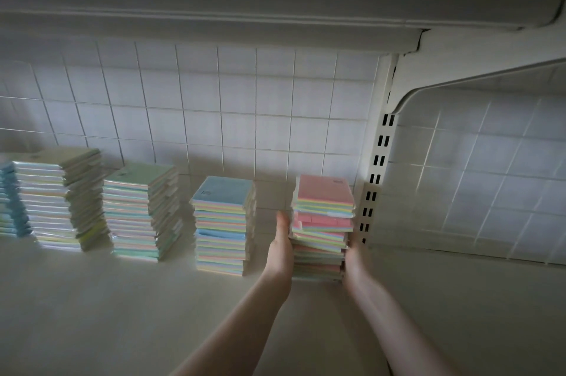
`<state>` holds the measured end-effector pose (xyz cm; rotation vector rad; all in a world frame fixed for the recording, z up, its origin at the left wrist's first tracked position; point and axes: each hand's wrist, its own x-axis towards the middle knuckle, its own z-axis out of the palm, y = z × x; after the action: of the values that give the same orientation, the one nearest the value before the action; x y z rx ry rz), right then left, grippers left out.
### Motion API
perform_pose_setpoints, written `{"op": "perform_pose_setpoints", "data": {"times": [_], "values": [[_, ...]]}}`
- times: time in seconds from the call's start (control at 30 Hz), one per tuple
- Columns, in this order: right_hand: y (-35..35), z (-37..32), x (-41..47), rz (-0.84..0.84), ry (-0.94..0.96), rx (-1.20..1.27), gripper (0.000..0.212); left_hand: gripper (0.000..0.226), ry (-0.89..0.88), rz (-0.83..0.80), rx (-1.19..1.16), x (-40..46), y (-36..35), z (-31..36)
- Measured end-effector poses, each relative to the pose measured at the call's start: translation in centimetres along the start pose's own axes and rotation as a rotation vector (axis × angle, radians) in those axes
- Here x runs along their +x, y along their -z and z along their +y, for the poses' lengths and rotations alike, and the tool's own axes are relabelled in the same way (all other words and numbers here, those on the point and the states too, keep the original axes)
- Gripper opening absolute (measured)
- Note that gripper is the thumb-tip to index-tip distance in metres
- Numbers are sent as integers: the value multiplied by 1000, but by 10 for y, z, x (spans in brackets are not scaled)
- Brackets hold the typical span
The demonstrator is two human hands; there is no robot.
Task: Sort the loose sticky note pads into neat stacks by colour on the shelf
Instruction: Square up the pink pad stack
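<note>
A tall stack of pink-topped sticky note pads [324,219] stands on the white shelf [122,308] at the right, close to the slotted upright. My left hand [281,241] presses flat against the stack's left side. My right hand [352,256] presses its right side, mostly hidden behind the pads. The stack's upper pads sit slightly askew. To the left stand a blue-topped stack [223,225], a green-topped stack [142,212] and a yellow-topped stack [61,198]. Another blue stack [10,201] is cut off at the left edge.
A white wire-grid back panel [214,106] runs behind the stacks. A slotted metal upright [375,179] divides this bay from the one to the right [490,299]. An upper shelf [245,8] hangs overhead.
</note>
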<state>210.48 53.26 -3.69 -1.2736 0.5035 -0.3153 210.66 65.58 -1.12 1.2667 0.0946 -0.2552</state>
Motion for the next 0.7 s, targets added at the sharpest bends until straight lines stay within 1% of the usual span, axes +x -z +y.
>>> {"op": "perform_pose_setpoints", "data": {"times": [0.1, 0.13, 0.23, 0.33, 0.47, 0.53, 0.6, 0.7], "values": [[-3, -8, -11, 21, 51, -29, 29, 58, -5, -3, 20, 2, 1, -4], [-3, -7, -9, 20, 69, -38, 28, 59, -12, -5, 26, 1, 1, -3], [-2, -2, -7, 4, 54, -49, 38, 60, -31, -23, 43, 2, 3, -3], [-2, -8, -9, 11, 12, 34, 49, 55, -89, -27, 24, -1, 2, 1], [3, -31, -14, -46, 60, 160, 47, 61, -226, -35, 3, 1, -2, 12], [-1, -40, -16, -58, 96, 205, 52, 60, -280, -70, 29, 0, -4, 20], [-7, -44, -17, -73, 120, 170, 60, 62, -309, -112, 41, 1, -6, 27], [-13, -50, -21, -87, 101, 91, 60, 59, -300, -124, 56, 0, -9, 31]]}}
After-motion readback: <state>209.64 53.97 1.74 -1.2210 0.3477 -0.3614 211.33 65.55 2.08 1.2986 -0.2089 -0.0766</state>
